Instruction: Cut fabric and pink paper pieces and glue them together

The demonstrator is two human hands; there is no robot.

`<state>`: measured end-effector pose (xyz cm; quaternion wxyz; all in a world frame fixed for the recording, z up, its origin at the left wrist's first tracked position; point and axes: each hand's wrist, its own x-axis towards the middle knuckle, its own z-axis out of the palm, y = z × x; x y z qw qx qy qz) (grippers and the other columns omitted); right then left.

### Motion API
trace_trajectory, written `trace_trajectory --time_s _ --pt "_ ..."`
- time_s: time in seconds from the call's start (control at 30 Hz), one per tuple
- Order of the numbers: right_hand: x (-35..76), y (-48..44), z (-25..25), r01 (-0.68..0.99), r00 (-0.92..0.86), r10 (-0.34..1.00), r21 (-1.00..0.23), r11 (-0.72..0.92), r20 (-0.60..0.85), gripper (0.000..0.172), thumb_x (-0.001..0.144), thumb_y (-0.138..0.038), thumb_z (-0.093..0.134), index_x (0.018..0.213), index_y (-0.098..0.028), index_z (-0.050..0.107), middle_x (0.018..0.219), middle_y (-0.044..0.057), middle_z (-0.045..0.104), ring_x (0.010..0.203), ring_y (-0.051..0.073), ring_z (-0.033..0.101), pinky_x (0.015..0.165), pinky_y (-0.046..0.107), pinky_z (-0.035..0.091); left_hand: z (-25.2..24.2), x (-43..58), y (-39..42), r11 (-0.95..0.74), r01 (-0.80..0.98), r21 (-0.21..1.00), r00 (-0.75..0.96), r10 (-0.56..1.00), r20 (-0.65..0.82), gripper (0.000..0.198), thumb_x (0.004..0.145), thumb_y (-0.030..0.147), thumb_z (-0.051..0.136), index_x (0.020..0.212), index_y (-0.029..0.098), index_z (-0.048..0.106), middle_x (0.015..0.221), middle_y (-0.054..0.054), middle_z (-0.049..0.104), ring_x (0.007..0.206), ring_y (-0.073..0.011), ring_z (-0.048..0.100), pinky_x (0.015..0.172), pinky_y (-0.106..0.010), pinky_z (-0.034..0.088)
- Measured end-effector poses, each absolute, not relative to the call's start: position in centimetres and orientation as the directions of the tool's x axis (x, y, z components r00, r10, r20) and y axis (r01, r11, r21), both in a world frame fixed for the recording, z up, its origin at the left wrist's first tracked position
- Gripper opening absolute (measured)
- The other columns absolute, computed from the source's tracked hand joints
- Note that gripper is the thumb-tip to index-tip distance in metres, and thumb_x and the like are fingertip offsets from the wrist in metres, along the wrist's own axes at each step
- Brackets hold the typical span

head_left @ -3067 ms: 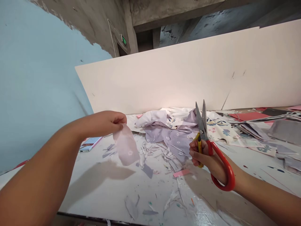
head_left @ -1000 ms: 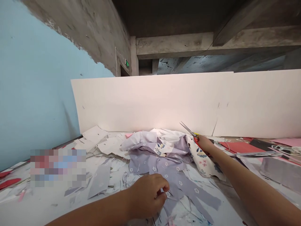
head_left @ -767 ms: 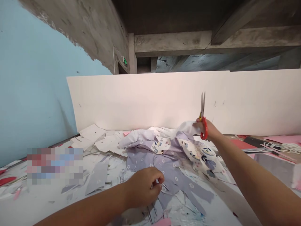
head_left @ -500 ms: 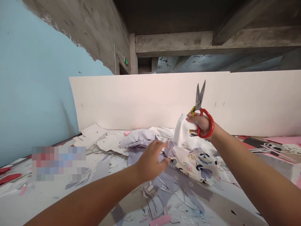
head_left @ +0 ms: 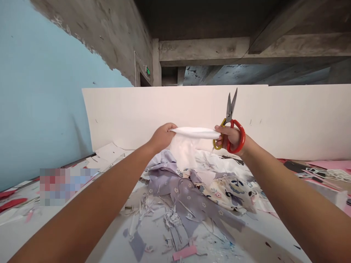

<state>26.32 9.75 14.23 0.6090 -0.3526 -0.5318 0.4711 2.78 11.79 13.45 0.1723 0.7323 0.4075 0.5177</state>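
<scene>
A white piece of cloth [head_left: 192,136] is lifted above the table, stretched between both hands. My left hand [head_left: 162,136] pinches its left edge. My right hand [head_left: 229,136] pinches its right edge and also carries red-and-yellow-handled scissors [head_left: 231,126], blades slightly apart and pointing up. Below lie a lilac flowered cloth [head_left: 183,190] and a cream cloth with dark flowers [head_left: 233,188] in a heap.
Several paper and fabric scraps [head_left: 170,223] and a pink strip [head_left: 184,252] litter the white table [head_left: 41,226]. A tall cream board [head_left: 287,117] stands along the back; a light blue wall [head_left: 41,102] is on the left. Red and pink sheets [head_left: 326,166] lie at right.
My right hand pulled the white cloth up from the heap while keeping the scissors. My left hand left the scraps on the table, rose and took the cloth's other edge.
</scene>
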Motion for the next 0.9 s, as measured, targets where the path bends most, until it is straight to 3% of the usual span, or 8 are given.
trace_trajectory --time_s 0.13,0.27,0.37,0.43,0.53,0.7,0.8,0.9 --pt "24.4 9.5 12.5 -0.233 0.006 0.923 -0.897 0.376 0.386 0.037 0.052 -0.034 0.076 0.061 -0.019 0.044 0.077 0.001 0.058 0.067 0.013 0.056 0.052 0.023 0.045 15.6 2.4 10.7 -0.603 0.448 0.660 0.068 0.759 0.648 0.015 0.068 0.023 0.043 0.078 0.022 0.054 0.065 0.003 0.052 0.057 -0.0111 0.048 0.050 -0.021 0.037" --pt "22.0 8.5 11.3 -0.253 -0.099 0.892 -0.878 0.405 0.440 0.039 0.052 -0.035 0.076 0.063 -0.019 0.042 0.103 0.003 0.056 0.094 0.019 0.054 0.068 0.029 0.047 16.1 2.4 10.2 -0.581 0.658 0.479 0.171 0.734 0.657 0.012 0.067 0.025 0.043 0.069 0.020 0.053 0.067 0.002 0.054 0.061 -0.0120 0.048 0.053 -0.022 0.035" --pt "20.4 7.7 11.3 -0.117 -0.206 0.871 -0.895 0.431 0.446 0.036 0.059 -0.043 0.068 0.064 -0.019 0.043 0.085 0.003 0.057 0.076 0.017 0.055 0.059 0.028 0.045 15.6 2.9 10.2 -0.540 0.762 0.357 0.265 0.763 0.590 0.014 0.067 0.030 0.045 0.058 0.018 0.047 0.061 0.001 0.049 0.055 -0.0115 0.043 0.048 -0.023 0.030" --pt "19.6 7.7 11.4 0.179 -0.196 0.877 -0.864 0.471 0.438 0.037 0.058 -0.038 0.068 0.060 -0.019 0.037 0.063 -0.002 0.048 0.056 0.011 0.048 0.048 0.023 0.038 15.2 3.3 10.2 -0.551 0.765 0.333 0.322 0.775 0.543 0.019 0.066 0.035 0.047 0.057 0.019 0.045 0.058 0.002 0.046 0.052 -0.0106 0.040 0.046 -0.022 0.028" --pt "18.9 8.2 11.5 0.562 -0.091 0.896 -0.720 0.407 0.435 0.032 0.057 -0.026 0.065 0.062 -0.020 0.034 0.055 -0.006 0.039 0.046 0.009 0.039 0.042 0.021 0.029 15.2 3.4 10.1 -0.572 0.740 0.354 0.387 0.793 0.471 0.019 0.063 0.038 0.052 0.062 0.020 0.048 0.060 0.002 0.046 0.052 -0.0104 0.041 0.045 -0.022 0.030" --pt "19.8 9.8 11.6 0.674 -0.026 0.911 -0.666 0.319 0.410 0.017 0.059 -0.015 0.051 0.069 -0.020 0.038 0.058 -0.003 0.044 0.049 0.011 0.043 0.043 0.022 0.031 16.2 1.2 9.8 -0.566 0.797 0.213 0.497 0.814 0.300 0.028 0.053 0.039 0.062 0.074 0.022 0.054 0.079 0.001 0.055 0.060 -0.0131 0.049 0.046 -0.022 0.033" --pt "20.9 10.1 12.1 0.723 -0.018 0.918 -0.628 0.286 0.396 0.017 0.058 -0.012 0.049 0.070 -0.020 0.039 0.059 -0.002 0.045 0.050 0.012 0.044 0.044 0.023 0.032 16.2 -0.3 9.9 -0.468 0.878 0.103 0.447 0.877 0.174 0.026 0.056 0.033 0.058 0.080 0.024 0.056 0.086 -0.001 0.059 0.063 -0.0154 0.053 0.048 -0.023 0.035" --pt "21.7 9.9 12.8 0.774 0.005 0.916 -0.581 0.251 0.402 0.020 0.056 -0.010 0.051 0.072 -0.019 0.041 0.065 0.000 0.049 0.055 0.013 0.047 0.047 0.023 0.033 16.2 -1.3 10.0 -0.402 0.913 0.066 0.389 0.909 0.146 0.023 0.061 0.033 0.053 0.082 0.024 0.058 0.088 -0.002 0.061 0.069 -0.0178 0.055 0.053 -0.025 0.038"
